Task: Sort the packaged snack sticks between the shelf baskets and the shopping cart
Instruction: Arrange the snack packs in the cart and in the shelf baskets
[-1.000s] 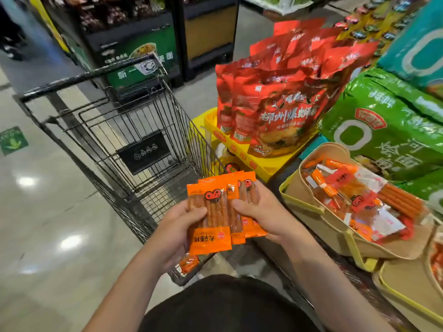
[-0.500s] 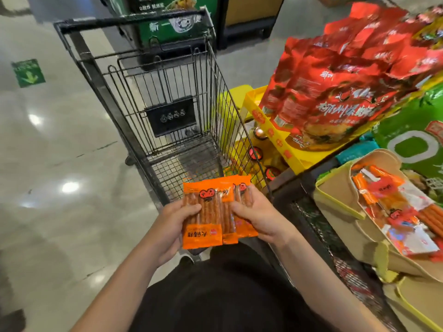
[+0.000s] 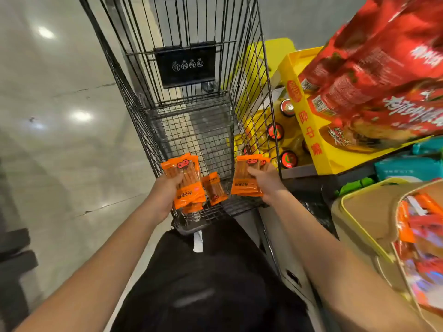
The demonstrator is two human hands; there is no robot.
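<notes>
Both hands are held over the near end of the shopping cart (image 3: 191, 97), each gripping its own small stack of orange snack-stick packs. The left hand (image 3: 165, 195) has its fingers curled around the left stack (image 3: 185, 182), which stands roughly upright with its printed faces toward the camera and its top edge tilted a little to the left. The right hand (image 3: 266, 182) pinches the right stack (image 3: 247, 176) from the right side, thumb on the front face; these packs also stand upright, and how many there are in either stack cannot be told. The two stacks are apart, with a gap between them.

In that gap, one single pack (image 3: 214, 188) lies on the wire floor of the cart, near its near end, and touches neither hand.

To the right of the cart, a yellow display tray (image 3: 309, 130) carries large red bags (image 3: 383, 80), blurred in this view. Below the tray, round red-lidded jars (image 3: 275, 131) show through the cart's wire side. At the near right sits a tan shelf basket (image 3: 359, 216) with a yellow rim, holding more orange and red packs (image 3: 422, 233), which are too blurred to count. Teal packages (image 3: 407, 167) lie on the shelf just beyond the basket. Pale, glossy floor (image 3: 60, 140) spreads to the left.
</notes>
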